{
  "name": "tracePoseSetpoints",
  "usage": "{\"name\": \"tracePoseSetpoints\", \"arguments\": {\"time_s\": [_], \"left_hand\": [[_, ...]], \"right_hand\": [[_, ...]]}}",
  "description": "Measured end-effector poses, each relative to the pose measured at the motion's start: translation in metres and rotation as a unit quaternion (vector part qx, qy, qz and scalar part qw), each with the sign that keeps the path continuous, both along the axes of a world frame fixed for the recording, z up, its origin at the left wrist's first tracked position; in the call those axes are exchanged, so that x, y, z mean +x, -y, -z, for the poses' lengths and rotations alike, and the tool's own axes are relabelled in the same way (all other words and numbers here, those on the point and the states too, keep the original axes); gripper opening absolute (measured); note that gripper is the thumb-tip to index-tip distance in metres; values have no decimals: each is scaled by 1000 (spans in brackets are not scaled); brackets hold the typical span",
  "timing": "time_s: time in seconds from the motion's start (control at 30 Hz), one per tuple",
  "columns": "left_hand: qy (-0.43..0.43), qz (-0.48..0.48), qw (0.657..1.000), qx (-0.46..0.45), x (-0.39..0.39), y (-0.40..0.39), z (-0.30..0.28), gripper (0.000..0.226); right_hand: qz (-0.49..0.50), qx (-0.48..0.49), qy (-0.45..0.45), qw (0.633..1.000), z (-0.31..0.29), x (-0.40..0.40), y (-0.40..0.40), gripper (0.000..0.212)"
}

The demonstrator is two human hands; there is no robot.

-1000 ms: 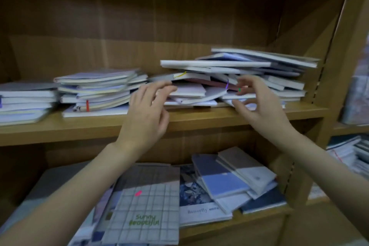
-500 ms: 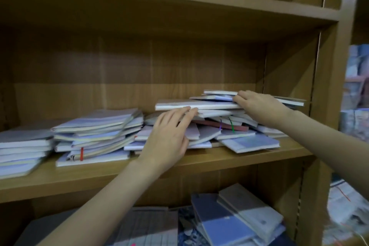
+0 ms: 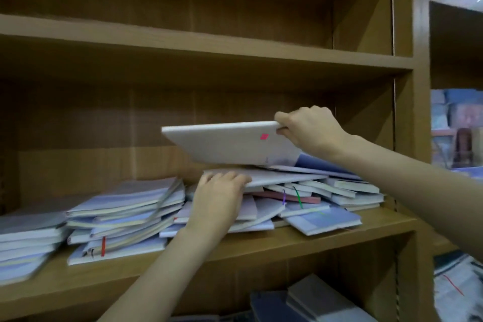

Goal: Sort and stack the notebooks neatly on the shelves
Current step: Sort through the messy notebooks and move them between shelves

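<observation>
I am looking at the middle shelf [image 3: 261, 246] of a wooden bookcase, where notebooks are lying in loose heaps. My right hand [image 3: 311, 131] is gripping a white notebook [image 3: 230, 142] by its right end, fingers curled over the top edge and thumb underneath; the book is tilting, its left end up in the air, its lower right corner touching the messy pile [image 3: 308, 198] beneath. A small pink sticker [image 3: 264, 136] is showing on its underside. My left hand [image 3: 218, 198] is resting on the left side of that same pile, fingers straight and lying flat on a pale cover at the top, holding nothing. Purple and green ribbon markers are hanging out of the pile's middle. To the left, a second slumping stack [image 3: 125, 217] is sitting on the shelf, with a red strip [image 3: 103, 246] on one spine, and a tidier grey stack [image 3: 26, 240] is lying at the far left. Below, more notebooks [image 3: 313, 300] are lying on the lower shelf.
</observation>
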State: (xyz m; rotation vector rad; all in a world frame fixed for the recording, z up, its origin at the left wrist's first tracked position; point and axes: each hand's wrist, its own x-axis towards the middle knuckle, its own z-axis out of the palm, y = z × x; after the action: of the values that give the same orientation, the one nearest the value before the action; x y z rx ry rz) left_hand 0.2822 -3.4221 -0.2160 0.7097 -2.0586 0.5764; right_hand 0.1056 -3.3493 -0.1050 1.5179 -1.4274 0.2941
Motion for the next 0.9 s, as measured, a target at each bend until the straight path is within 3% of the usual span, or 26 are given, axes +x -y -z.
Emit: {"name": "tracePoseSetpoints", "arguments": {"time_s": [0.07,0.1,0.17,0.23,0.3,0.33,0.47,0.57,0.67,0.77,0.9], "left_hand": [[-99,66,978,172,9,-9,-6,30],[-178,147,926,299,15,-19,-10,32],[-332,316,748,480,24,-41,-17,25],[-434,392,582,565,30,-52,-21,27],[-509,408,483,584,35,-53,-25,20],[-535,397,464,584,38,-52,-27,16],[-577,356,458,574,56,-50,-22,9],[-568,349,498,554,66,-52,-23,6],[-555,346,554,514,67,-56,-31,18],[-533,308,599,512,65,-58,-37,8],[-481,218,589,612,67,-51,-30,14]], "right_hand": [[-10,-7,-37,999,12,11,-15,20],[-20,-21,-62,998,20,15,-23,19],[-81,-57,-75,992,36,24,-36,30],[-163,-67,-73,982,53,39,-45,26],[-227,-28,-83,970,63,62,-53,10],[-250,7,-81,965,68,70,-54,12],[-163,294,82,938,66,53,-61,64],[-52,281,72,955,71,5,-52,79],[60,252,80,963,69,-33,-32,81],[127,206,99,965,64,-61,-13,75],[168,189,180,951,63,-81,-3,44]]}}
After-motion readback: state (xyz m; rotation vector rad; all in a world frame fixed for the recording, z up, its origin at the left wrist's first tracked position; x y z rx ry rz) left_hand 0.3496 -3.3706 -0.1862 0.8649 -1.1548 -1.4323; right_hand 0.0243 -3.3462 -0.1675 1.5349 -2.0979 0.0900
